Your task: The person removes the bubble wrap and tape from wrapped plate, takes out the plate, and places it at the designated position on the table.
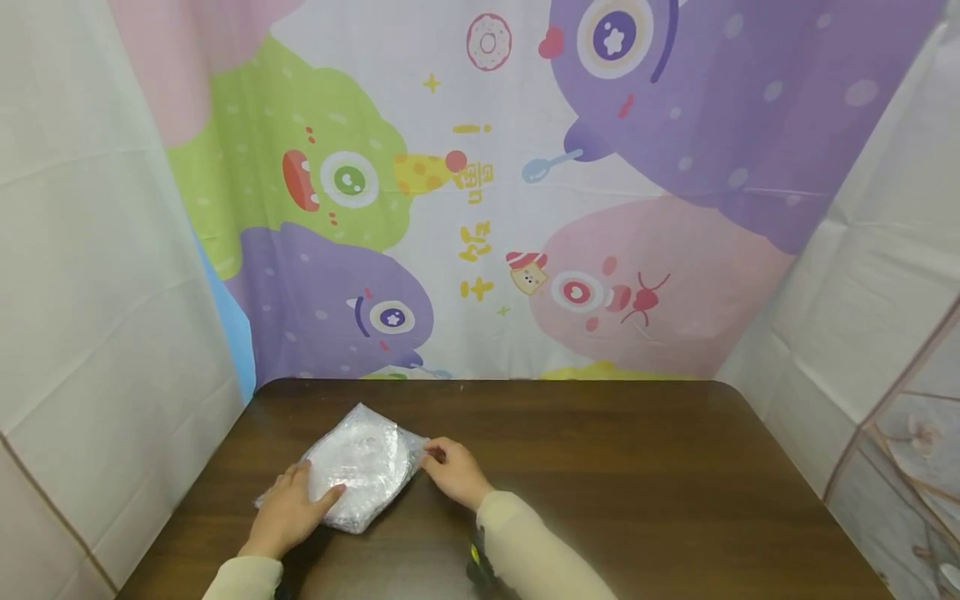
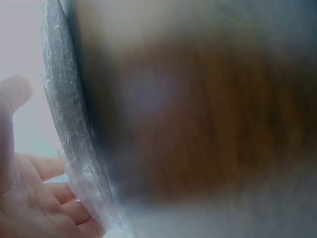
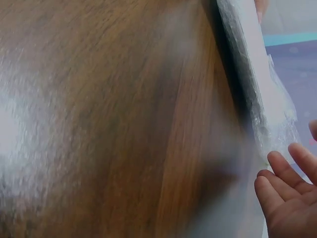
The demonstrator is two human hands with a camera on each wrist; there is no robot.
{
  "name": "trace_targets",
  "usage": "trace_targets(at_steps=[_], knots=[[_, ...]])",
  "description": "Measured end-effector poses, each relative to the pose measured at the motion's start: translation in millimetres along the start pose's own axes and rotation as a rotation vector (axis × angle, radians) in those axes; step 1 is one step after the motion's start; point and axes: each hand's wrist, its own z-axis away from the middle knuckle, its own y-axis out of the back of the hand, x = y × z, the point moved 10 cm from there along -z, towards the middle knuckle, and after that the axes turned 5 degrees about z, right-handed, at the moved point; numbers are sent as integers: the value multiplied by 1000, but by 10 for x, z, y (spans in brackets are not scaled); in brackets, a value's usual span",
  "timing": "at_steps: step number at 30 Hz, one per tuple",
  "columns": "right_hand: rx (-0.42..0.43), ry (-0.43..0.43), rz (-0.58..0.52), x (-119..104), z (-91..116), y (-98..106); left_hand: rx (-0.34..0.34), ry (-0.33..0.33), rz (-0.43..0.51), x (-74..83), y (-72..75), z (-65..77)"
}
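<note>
A flat package (image 1: 366,454) in clear bubble wrap lies on the left part of the brown table, with something pale and rounded inside it. My left hand (image 1: 288,508) rests on its near left side, thumb across the top face and fingers along the left edge. In the left wrist view, the thumb (image 2: 17,91) stands apart from the fingers, which touch the wrap (image 2: 74,129). At the right corner, my right hand (image 1: 457,475) pinches the loose wrap between thumb and forefinger. The right wrist view shows those fingers (image 3: 290,178) beside the package's end (image 3: 247,74).
The dark wooden table (image 1: 637,483) extends to the right of the package. Behind it hangs a cartoon-printed curtain (image 1: 495,208). Pale cloth walls (image 1: 82,275) close in both sides.
</note>
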Motion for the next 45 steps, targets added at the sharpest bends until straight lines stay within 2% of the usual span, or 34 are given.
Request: trace_targets(at_steps=[4, 7, 13, 19, 24, 35, 45], knots=[[93, -11, 11, 65, 3, 135, -7, -11, 17, 69, -10, 27], [123, -44, 18, 141, 0, 199, -16, -14, 20, 100, -31, 39], [89, -111, -19, 256, 0, 216, -30, -27, 20, 151, -76, 58], [26, -112, -48, 269, 1, 173, -24, -49, 28, 241, -108, 84], [0, -73, -29, 238, 19, 150, -23, -63, 37, 306, -134, 106], [16, -25, 26, 291, 45, 188, -38, -76, 43, 384, -176, 124], [29, -11, 19, 383, 95, 315, -52, -108, 25, 535, -197, 132]])
